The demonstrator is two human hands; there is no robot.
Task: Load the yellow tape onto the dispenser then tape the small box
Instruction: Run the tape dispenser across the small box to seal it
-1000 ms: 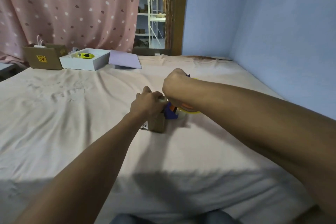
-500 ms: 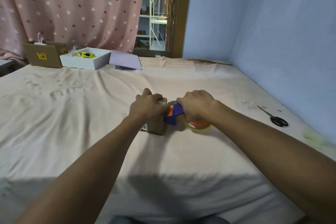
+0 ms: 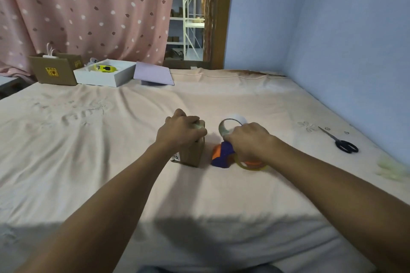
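A small brown cardboard box (image 3: 191, 153) stands on the beige bed sheet (image 3: 93, 153) near the middle. My left hand (image 3: 179, 132) lies on top of it and presses down, covering a pale strip of tape at the top edge. Just right of the box lies the blue and orange tape dispenser (image 3: 222, 154) with the yellow tape roll (image 3: 251, 165) on it. My right hand (image 3: 249, 141) grips the dispenser from above. A second, clear tape ring (image 3: 229, 125) stands just behind my right hand.
Black scissors (image 3: 341, 142) lie on the sheet at the right, near the blue wall. At the back left stand a brown carton (image 3: 54, 70), a white tray (image 3: 104, 76) holding a yellow item, and a lilac lid (image 3: 154, 76). Crumpled pale tape (image 3: 392, 167) lies at the far right.
My right hand came down from above the box with the dispenser and drew it to the right, away from the box. My left hand stayed on the box top.
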